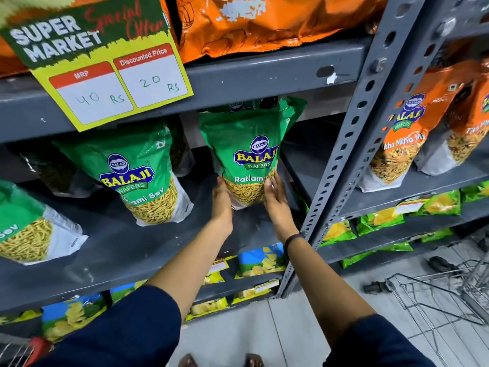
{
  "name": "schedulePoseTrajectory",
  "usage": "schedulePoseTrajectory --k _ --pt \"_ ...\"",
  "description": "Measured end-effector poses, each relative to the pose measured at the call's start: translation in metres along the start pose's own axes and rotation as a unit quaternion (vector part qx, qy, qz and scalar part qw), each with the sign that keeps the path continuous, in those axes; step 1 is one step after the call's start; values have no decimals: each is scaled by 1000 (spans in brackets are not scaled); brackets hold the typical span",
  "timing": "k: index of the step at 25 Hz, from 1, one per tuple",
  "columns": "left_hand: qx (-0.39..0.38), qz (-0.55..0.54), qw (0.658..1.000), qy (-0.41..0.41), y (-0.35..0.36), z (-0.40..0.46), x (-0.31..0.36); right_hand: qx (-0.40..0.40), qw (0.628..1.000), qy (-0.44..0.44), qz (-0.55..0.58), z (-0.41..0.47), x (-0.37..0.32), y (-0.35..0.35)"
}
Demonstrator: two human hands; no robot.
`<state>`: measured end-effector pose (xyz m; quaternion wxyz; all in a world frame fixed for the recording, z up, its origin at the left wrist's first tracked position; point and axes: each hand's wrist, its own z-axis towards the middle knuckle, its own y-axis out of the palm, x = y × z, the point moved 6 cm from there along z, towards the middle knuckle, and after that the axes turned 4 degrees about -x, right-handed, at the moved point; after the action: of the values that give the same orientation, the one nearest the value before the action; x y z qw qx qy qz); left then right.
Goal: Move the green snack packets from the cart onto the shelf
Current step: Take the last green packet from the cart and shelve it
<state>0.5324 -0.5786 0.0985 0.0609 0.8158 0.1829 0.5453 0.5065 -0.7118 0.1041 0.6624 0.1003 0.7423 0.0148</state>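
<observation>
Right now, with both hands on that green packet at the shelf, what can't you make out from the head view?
- Green packet: its base is hidden by the left hand and right hand, so seating is unclear.
- Packets behind it: covered by it and the shelf edge.
- Cart: cut off by the right edge; its contents are unseen.
- Far-left green packet: cropped by the frame.

A packet (248, 154) stood on the shelf (127, 242) between the left hand (221, 200) and right hand (276, 200), two more packets (137, 176) to its left.
</observation>
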Motion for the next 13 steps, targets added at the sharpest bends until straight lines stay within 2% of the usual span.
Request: schedulePoseTrajectory --k 2,4,6,8,9,10,11,13 --pt "-10 17 1000 -6 -5 -4 -3 27 999 11 14 -4 3 1" --pt "36 22 999 22 -27 -9 -7 80 995 10 56 -14 12 6" --pt "147 8 984 102 -69 -25 -3 145 986 -16 82 -31 20 17" --pt "309 28 934 179 -116 -55 9 208 976 -30 60 -47 31 32" --pt "389 26 898 205 -140 -70 17 206 977 -33 43 -52 37 47" --pt "433 21 874 220 -160 -77 24 175 984 -35 21 -55 42 64" --pt "442 16 872 211 -179 -74 32 112 993 -31 2 -56 46 84" --pt "372 30 915 154 -204 -55 50 -46 996 -21 -74 -47 48 124"
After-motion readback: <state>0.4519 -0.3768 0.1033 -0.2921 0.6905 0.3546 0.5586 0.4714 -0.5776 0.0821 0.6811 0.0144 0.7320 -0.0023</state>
